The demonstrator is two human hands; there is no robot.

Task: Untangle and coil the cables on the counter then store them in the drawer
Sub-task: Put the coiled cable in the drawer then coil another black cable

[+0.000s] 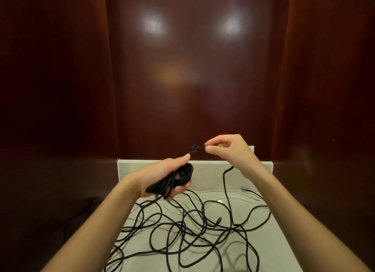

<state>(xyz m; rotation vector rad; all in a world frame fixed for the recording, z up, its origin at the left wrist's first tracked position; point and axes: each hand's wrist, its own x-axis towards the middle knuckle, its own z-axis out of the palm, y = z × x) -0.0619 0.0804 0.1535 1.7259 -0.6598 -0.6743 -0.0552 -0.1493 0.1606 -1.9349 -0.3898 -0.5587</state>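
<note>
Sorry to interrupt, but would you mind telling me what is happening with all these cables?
A person is coiling black cable above a pale counter. The left hand grips a finished bundle of black loops, while the right hand pinches a small tie or cable end beside it. Most of the black cable is in a tangle on the counter, along with a white cable.

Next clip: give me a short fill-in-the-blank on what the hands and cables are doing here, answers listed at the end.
1. The left hand holds a ____ of black cable.
2. The right hand pinches a thin black ____ between thumb and fingertips.
3. The loose black cables on the white counter are still ____.
4. Near the counter's back right lies a ____ cable with a metal plug.

Answers: coil; strap; tangled; white
</note>
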